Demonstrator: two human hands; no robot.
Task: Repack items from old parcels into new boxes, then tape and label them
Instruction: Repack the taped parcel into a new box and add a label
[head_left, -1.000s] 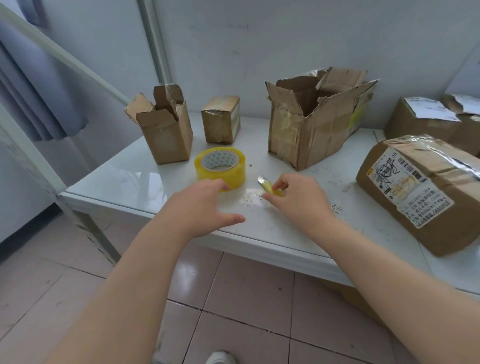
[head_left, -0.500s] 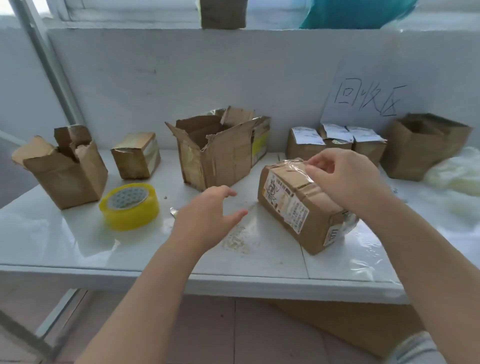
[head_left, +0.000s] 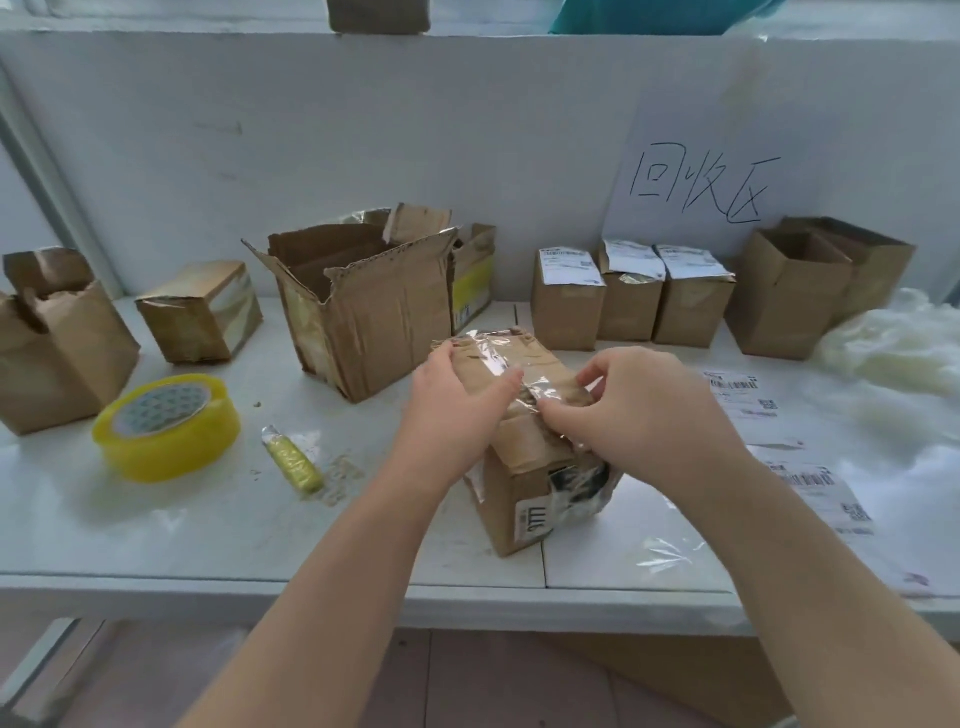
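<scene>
A taped brown parcel (head_left: 524, 483) stands on the white table (head_left: 156, 530), in front of me. My left hand (head_left: 452, 410) rests on its top left side, fingers laid over the cardboard and clear tape. My right hand (head_left: 634, 410) pinches the loose clear tape on the parcel's top. A yellow tape roll (head_left: 166, 426) lies flat at the left. Beside it lies a small yellow cutter (head_left: 293, 460) with its blade out.
A large open torn box (head_left: 363, 317) stands behind the parcel. Two small boxes (head_left: 57, 338) sit at the left. Three labelled parcels (head_left: 631, 296) and an open box (head_left: 795, 291) line the back right. White filling (head_left: 893, 353) and loose labels (head_left: 810, 488) lie at right.
My right hand left the yellow cutter on the table and went to the parcel. The parcel came closer to me. My left hand landed on its top, and my right hand took hold of the tape.
</scene>
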